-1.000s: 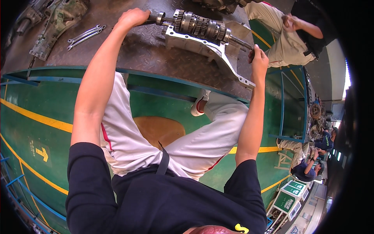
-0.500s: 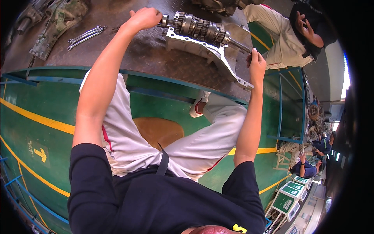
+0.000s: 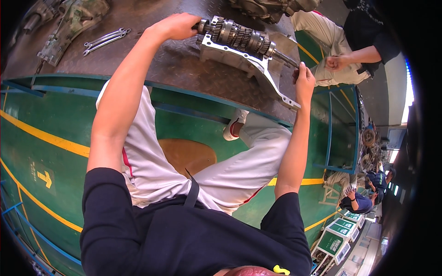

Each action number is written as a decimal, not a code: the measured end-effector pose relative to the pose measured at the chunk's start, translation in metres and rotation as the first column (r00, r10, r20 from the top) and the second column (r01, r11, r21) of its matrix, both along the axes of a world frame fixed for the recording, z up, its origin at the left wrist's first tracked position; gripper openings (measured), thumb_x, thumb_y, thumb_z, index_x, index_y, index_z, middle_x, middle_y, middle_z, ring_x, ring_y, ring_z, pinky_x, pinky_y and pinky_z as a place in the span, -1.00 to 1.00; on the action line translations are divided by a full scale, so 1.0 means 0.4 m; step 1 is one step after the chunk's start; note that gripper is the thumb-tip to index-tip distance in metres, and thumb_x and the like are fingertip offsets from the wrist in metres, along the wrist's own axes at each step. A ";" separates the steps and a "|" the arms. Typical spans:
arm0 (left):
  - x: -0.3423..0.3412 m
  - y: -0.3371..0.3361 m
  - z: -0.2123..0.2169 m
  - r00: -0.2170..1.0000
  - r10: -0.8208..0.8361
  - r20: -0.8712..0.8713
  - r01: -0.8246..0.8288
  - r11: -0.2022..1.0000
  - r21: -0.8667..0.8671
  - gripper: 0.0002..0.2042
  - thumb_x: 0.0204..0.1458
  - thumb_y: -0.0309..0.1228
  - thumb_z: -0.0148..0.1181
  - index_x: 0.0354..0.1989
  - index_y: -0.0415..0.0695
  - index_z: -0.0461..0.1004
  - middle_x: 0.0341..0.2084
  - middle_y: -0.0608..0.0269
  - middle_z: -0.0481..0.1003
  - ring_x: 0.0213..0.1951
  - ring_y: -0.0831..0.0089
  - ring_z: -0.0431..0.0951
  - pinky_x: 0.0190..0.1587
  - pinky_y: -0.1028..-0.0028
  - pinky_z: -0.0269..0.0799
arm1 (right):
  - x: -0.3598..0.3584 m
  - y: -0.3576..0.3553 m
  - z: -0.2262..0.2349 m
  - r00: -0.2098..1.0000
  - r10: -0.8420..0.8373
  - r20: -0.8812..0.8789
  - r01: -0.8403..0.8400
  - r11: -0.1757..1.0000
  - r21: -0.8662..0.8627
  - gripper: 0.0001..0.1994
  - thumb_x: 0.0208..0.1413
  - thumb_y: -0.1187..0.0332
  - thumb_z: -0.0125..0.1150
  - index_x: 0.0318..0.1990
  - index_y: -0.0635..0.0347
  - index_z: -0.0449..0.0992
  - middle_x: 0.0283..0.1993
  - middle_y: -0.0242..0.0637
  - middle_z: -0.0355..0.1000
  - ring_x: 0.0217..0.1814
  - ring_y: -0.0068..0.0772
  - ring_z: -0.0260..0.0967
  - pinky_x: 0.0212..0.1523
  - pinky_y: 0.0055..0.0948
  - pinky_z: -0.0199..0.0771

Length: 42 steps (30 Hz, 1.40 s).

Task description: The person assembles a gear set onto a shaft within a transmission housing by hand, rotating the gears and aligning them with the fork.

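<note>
A steel gear shaft (image 3: 239, 36) with several toothed gears lies lengthwise over a silver half housing (image 3: 230, 54) on the metal bench. My left hand (image 3: 180, 26) is closed round the shaft's left end, its fingertips partly hidden behind the hand. At the other side my right hand (image 3: 304, 78) pinches the thin right end of the shaft between thumb and fingers. The housing's flat flange with bolt holes faces me and slants down to the right, close to my right wrist. Whether the shaft rests fully in the housing I cannot tell.
Several wrenches (image 3: 106, 40) lie left on the bench top (image 3: 175, 62), near a worn metal casting (image 3: 69, 32). Another casing (image 3: 271, 8) sits at the far edge. A co-worker's hand (image 3: 338, 62) is beyond my right hand. A wooden stool (image 3: 189, 154) stands between my legs.
The view has shifted slightly, moving the bench things right and down. Both my hands keep their hold on the shaft. The co-worker's raised hand has come down towards the bench.
</note>
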State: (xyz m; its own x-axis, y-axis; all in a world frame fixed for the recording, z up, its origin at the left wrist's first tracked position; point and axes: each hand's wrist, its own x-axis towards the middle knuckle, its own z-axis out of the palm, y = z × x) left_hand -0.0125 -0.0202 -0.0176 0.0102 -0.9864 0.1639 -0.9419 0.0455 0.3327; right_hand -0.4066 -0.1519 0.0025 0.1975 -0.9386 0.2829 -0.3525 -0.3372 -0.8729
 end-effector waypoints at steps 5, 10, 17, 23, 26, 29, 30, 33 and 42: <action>-0.005 -0.008 -0.011 0.998 -0.054 -0.012 0.053 0.995 -0.080 -0.80 0.08 -0.41 0.11 -0.18 -0.26 0.43 -0.22 -0.15 0.52 -0.10 -0.13 0.49 -0.04 0.06 0.41 | -0.002 -0.006 0.002 0.998 0.026 0.064 -0.029 0.999 0.043 -0.61 0.32 0.13 0.07 -0.44 0.26 0.47 -0.56 -0.43 0.33 -0.58 -0.63 0.21 -0.54 -0.58 0.17; -0.012 0.003 -0.015 0.999 -0.054 0.003 0.054 0.991 -0.120 -0.81 0.07 -0.42 0.12 -0.20 -0.26 0.42 -0.22 -0.12 0.52 -0.10 -0.12 0.49 -0.05 0.07 0.42 | -0.004 -0.021 -0.006 0.991 0.044 0.128 -0.058 0.992 0.113 -0.62 0.31 0.14 0.08 -0.44 0.28 0.45 -0.55 -0.39 0.35 -0.58 -0.60 0.22 -0.54 -0.57 0.20; -0.020 0.022 0.015 0.999 0.000 0.037 0.003 0.996 -0.088 -0.72 0.05 -0.36 0.17 -0.08 -0.19 0.49 -0.11 -0.04 0.54 -0.03 -0.04 0.51 0.01 0.11 0.44 | -0.016 -0.032 -0.005 0.983 0.073 0.167 -0.100 0.982 0.160 -0.67 0.32 0.18 0.08 -0.42 0.22 0.45 -0.55 -0.39 0.34 -0.56 -0.57 0.22 -0.51 -0.54 0.22; -0.009 0.032 -0.008 0.997 -0.076 0.018 0.078 0.977 -0.199 -0.79 0.02 -0.52 0.15 -0.15 -0.23 0.43 -0.14 -0.05 0.53 -0.04 -0.06 0.50 -0.02 0.08 0.41 | 0.005 -0.019 0.015 0.938 0.100 0.332 -0.185 0.955 0.233 -0.70 0.32 0.15 0.09 -0.36 0.18 0.40 -0.48 -0.36 0.34 -0.50 -0.53 0.23 -0.43 -0.50 0.25; -0.017 0.031 -0.010 0.993 -0.119 0.008 0.117 0.964 -0.240 -0.81 0.01 -0.56 0.13 -0.18 -0.27 0.36 -0.20 -0.07 0.49 -0.07 -0.12 0.46 -0.04 0.05 0.38 | -0.002 -0.034 0.015 0.915 0.090 0.394 -0.206 0.942 0.265 -0.72 0.32 0.15 0.09 -0.33 0.17 0.40 -0.45 -0.33 0.36 -0.46 -0.52 0.23 -0.39 -0.46 0.25; -0.025 0.031 0.006 0.993 -0.078 0.084 0.094 0.973 -0.209 -0.76 -0.03 -0.60 0.10 -0.14 -0.22 0.42 -0.16 -0.02 0.53 -0.07 -0.06 0.51 -0.04 0.09 0.41 | -0.009 -0.053 0.009 0.895 0.093 0.436 -0.248 0.916 0.314 -0.72 0.32 0.17 0.09 -0.34 0.18 0.40 -0.45 -0.33 0.36 -0.45 -0.50 0.22 -0.38 -0.45 0.24; -0.024 0.035 0.010 0.985 -0.101 0.139 0.141 0.938 -0.315 -0.77 -0.03 -0.61 0.09 -0.15 -0.22 0.41 -0.18 0.00 0.53 -0.08 -0.04 0.51 -0.07 0.09 0.42 | -0.013 -0.055 0.008 0.905 0.107 0.412 -0.266 0.898 0.351 -0.72 0.32 0.17 0.09 -0.33 0.19 0.41 -0.44 -0.33 0.37 -0.45 -0.50 0.22 -0.38 -0.46 0.24; -0.026 0.038 0.016 0.972 -0.129 0.197 0.201 0.889 -0.412 -0.78 -0.03 -0.61 0.08 -0.16 -0.21 0.40 -0.21 0.04 0.53 -0.10 -0.02 0.52 -0.12 0.09 0.43 | -0.029 -0.066 -0.002 0.931 0.183 0.317 -0.302 0.874 0.381 -0.71 0.32 0.17 0.09 -0.33 0.22 0.45 -0.44 -0.32 0.39 -0.48 -0.53 0.23 -0.42 -0.49 0.25; -0.031 0.035 0.023 0.976 -0.126 0.176 0.178 0.930 -0.323 -0.77 0.08 -0.43 0.16 -0.10 -0.15 0.39 -0.26 0.09 0.52 -0.15 -0.02 0.52 -0.18 0.07 0.43 | -0.035 -0.108 -0.016 0.944 0.323 -0.073 -0.300 0.927 0.225 -0.65 0.33 0.09 0.08 -0.33 0.21 0.52 -0.49 -0.47 0.37 -0.53 -0.71 0.20 -0.52 -0.66 0.14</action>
State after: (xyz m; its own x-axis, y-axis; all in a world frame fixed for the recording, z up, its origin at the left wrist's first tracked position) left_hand -0.0250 -0.0063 -0.0085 -0.1858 -0.8616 0.4724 -0.9524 0.2762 0.1291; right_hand -0.4205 -0.1950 -0.0040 0.5075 -0.8602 0.0494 -0.3539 -0.2604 -0.8983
